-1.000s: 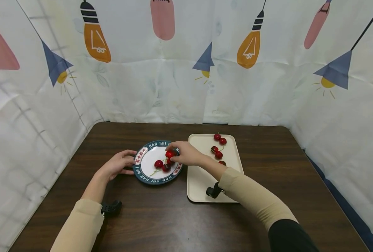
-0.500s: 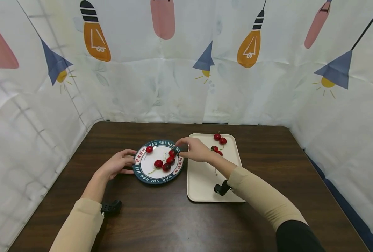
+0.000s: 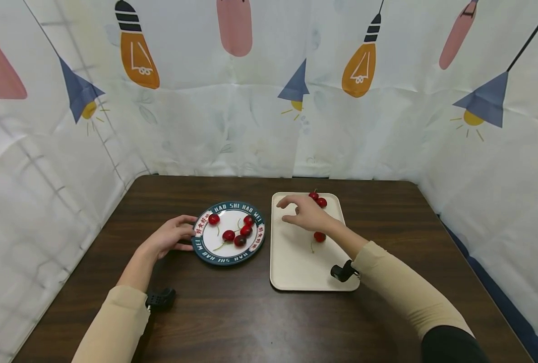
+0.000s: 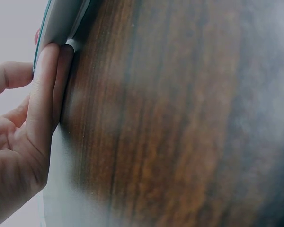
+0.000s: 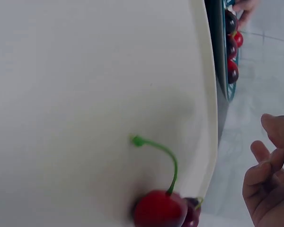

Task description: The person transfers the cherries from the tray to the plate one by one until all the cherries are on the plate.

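My left hand (image 3: 171, 236) holds the left rim of a round plate (image 3: 225, 261) with a blue lettered border; in the left wrist view its fingers (image 4: 43, 90) lie against the rim and underside. Several red cherries with stems lie on the plate, among them a cherry (image 3: 214, 219) near the upper left. Above the cream rectangular tray (image 3: 291, 272) hovers my right hand (image 3: 309, 214), thumb and fingers apart, holding nothing. Two cherries (image 3: 321, 202) sit at the tray's far edge, and a single cherry (image 3: 319, 236) lies by my right wrist. My right hand hides part of the tray.
Plate and tray stand side by side on a dark wooden table (image 3: 232, 312), a narrow gap between them. A white patterned curtain (image 3: 250, 131) surrounds the table's back and sides. Each wrist carries a black camera (image 3: 161, 298).
My right hand has left the plate and moved right over the tray. A cherry now lies at the plate's upper left, where none showed a second ago. My left hand stays put.
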{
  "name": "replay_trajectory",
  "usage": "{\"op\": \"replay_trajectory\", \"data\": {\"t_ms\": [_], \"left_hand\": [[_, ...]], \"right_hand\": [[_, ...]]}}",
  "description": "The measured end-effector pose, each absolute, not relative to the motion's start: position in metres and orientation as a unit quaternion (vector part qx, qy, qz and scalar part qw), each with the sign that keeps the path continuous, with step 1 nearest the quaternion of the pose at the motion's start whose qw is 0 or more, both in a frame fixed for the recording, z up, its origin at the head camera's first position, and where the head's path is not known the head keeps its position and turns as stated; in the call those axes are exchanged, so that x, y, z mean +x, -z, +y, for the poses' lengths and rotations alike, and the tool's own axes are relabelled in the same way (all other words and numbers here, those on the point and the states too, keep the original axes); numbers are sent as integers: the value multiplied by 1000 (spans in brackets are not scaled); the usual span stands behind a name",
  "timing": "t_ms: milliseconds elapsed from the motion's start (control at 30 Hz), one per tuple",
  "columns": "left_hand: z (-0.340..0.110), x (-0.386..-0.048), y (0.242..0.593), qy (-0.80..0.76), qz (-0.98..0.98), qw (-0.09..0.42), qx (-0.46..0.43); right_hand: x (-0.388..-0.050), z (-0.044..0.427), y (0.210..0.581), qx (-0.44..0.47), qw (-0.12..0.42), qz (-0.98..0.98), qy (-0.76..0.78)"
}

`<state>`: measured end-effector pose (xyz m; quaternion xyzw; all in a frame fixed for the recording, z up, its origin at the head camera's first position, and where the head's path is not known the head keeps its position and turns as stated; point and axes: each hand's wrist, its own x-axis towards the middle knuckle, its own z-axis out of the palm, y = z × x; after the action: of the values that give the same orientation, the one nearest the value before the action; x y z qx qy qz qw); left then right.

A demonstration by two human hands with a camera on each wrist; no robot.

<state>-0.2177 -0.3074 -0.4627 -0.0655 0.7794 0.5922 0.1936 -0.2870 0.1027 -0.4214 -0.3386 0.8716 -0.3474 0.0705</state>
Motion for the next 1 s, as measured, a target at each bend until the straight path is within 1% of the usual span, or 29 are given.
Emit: {"op": "replay_trajectory", "data": {"t_ms": [233,500,1000], "left_hand": [[-307,-216,461,-591,780,194,-65],[-307,-216,462,-592,780,192,-65],[-307,-216,461,-591,781,192,-71]], "right_hand": [[-283,127,422,-317,69,877,355],[-277,149,425,-313,59,880,352],[-268,183,435,-280,72,888,358]]}}
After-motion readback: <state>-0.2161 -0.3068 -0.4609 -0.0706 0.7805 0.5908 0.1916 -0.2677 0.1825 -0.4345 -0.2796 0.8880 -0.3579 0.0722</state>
